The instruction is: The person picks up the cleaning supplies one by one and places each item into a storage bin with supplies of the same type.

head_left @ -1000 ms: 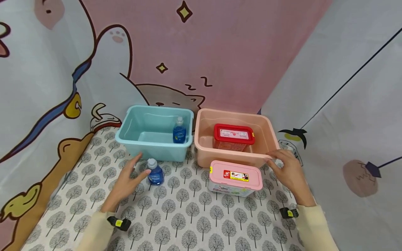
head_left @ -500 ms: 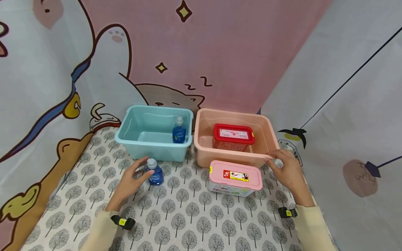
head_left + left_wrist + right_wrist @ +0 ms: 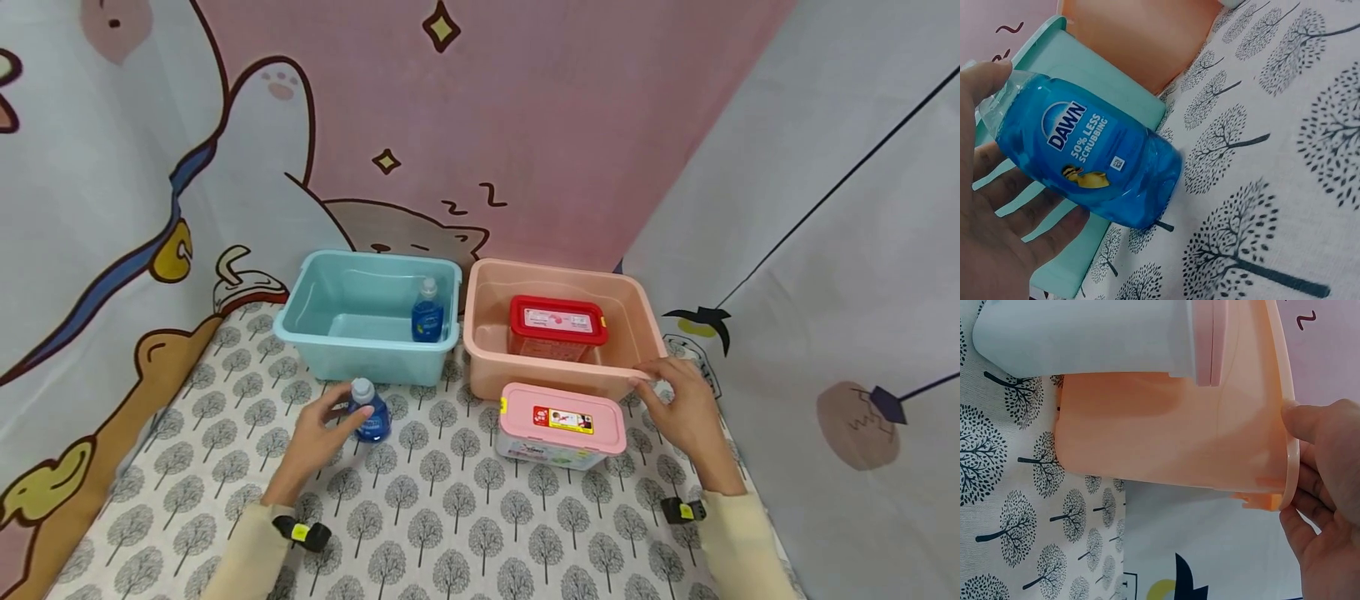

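Note:
My left hand (image 3: 318, 433) is around a blue Dawn dish soap bottle (image 3: 1091, 150) that stands on the cloth in front of the teal bin (image 3: 367, 362). The thumb lies against the bottle's upper part, and the fingers reach behind it. At the front right corner of the peach bin (image 3: 487, 379), my right hand (image 3: 686, 408) pinches the rim between thumb and fingers. Inside the teal bin stands a second dish soap bottle (image 3: 427, 317), at its right end. A red-lidded tub (image 3: 558, 325) sits in the peach bin.
In front of the peach bin stands a white tub with a pink lid (image 3: 562, 417). Both bins stand side by side against a cartoon-printed curtain (image 3: 555, 150). A tree-patterned cloth (image 3: 457, 533) covers the table.
My left hand has moved right to the dish soap bottle, and its thumb and fingers have closed in around it. The right hand stays on the peach bin's rim.

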`<state>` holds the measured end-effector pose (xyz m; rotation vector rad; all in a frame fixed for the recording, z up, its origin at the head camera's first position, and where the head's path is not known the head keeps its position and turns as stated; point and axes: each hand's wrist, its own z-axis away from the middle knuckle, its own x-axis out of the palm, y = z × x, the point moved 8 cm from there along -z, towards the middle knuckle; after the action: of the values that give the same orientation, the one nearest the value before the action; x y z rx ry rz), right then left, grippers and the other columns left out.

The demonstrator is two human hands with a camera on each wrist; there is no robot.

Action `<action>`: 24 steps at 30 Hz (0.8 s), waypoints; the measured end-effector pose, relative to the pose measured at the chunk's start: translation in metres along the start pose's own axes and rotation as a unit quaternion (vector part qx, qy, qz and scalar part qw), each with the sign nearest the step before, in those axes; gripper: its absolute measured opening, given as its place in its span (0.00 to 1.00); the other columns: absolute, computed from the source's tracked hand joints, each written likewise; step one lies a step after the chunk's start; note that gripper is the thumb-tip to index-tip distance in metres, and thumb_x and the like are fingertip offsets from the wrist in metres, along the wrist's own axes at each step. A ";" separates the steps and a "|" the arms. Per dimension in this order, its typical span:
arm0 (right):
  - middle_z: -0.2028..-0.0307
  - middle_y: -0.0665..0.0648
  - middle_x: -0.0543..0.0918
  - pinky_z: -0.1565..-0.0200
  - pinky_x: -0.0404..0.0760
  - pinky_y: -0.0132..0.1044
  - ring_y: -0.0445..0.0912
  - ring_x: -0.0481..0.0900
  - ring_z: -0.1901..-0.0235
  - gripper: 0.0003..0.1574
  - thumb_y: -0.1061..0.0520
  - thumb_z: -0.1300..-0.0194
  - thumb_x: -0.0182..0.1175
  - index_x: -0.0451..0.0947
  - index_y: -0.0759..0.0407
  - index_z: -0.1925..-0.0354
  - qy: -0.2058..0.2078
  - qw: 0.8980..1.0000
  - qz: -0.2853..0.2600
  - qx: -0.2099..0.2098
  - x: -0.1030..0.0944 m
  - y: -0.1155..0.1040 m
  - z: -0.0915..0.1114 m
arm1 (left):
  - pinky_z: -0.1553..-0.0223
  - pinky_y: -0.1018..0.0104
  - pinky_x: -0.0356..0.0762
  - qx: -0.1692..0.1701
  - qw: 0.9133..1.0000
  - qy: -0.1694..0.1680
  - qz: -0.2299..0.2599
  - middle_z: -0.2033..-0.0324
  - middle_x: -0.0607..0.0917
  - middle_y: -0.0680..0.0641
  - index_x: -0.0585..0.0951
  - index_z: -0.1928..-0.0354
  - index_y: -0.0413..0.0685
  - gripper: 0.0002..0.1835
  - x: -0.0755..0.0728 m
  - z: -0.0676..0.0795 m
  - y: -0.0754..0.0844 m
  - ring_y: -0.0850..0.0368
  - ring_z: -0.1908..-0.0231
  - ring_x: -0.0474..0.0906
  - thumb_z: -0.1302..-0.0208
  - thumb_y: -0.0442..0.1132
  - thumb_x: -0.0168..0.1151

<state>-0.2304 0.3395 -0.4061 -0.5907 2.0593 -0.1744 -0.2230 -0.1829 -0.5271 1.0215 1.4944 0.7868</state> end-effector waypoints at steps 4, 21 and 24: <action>0.59 0.65 0.86 0.50 0.76 0.67 0.61 0.76 0.51 0.17 0.62 0.42 0.75 0.85 0.65 0.54 0.006 1.000 -0.003 -0.006 0.000 0.000 0.000 | 0.42 0.52 0.82 -0.004 1.000 0.009 -0.002 0.43 0.85 0.46 0.80 0.37 0.52 0.22 0.001 0.001 0.001 0.75 0.47 0.75 0.30 0.43 0.68; 0.56 0.66 0.85 0.47 0.74 0.73 0.62 0.75 0.49 0.18 0.62 0.41 0.75 0.85 0.64 0.53 0.001 1.000 -0.002 0.015 0.001 0.000 0.003 | 0.47 0.70 0.80 0.008 1.000 0.017 0.011 0.45 0.86 0.43 0.82 0.41 0.46 0.17 -0.001 0.004 0.014 0.78 0.49 0.74 0.31 0.37 0.68; 0.57 0.66 0.85 0.48 0.75 0.70 0.61 0.76 0.51 0.18 0.63 0.42 0.75 0.85 0.65 0.53 0.007 1.000 -0.004 0.006 0.000 0.000 0.002 | 0.47 0.69 0.81 0.007 1.000 0.017 0.010 0.45 0.86 0.46 0.82 0.41 0.49 0.18 0.000 0.002 0.007 0.77 0.48 0.75 0.31 0.40 0.68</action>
<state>-0.2294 0.3397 -0.4075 -0.5909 2.0681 -0.1961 -0.2202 -0.1805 -0.5213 1.0395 1.5224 0.8135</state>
